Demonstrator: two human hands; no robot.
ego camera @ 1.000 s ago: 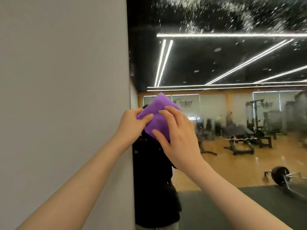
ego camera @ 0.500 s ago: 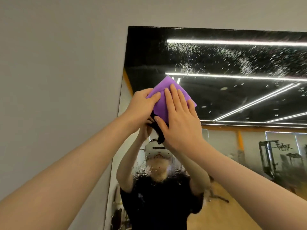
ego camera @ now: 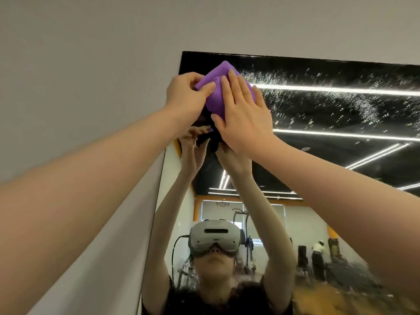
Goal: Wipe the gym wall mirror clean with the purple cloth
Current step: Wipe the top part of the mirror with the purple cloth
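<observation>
near the upper middle of the frame, the purple cloth (ego camera: 223,90) is pressed against the top left corner of the mirror (ego camera: 341,142). its left edge is pinched by the curled fingers of the left hand (ego camera: 185,96), while the right hand (ego camera: 244,117) is laid flat on it with fingers straight. the cloth is judged soft, light and bunchable, best held by a folded edge and kept flat under the palm. spray droplets (ego camera: 329,96) are seen to the right, unwiped.
</observation>
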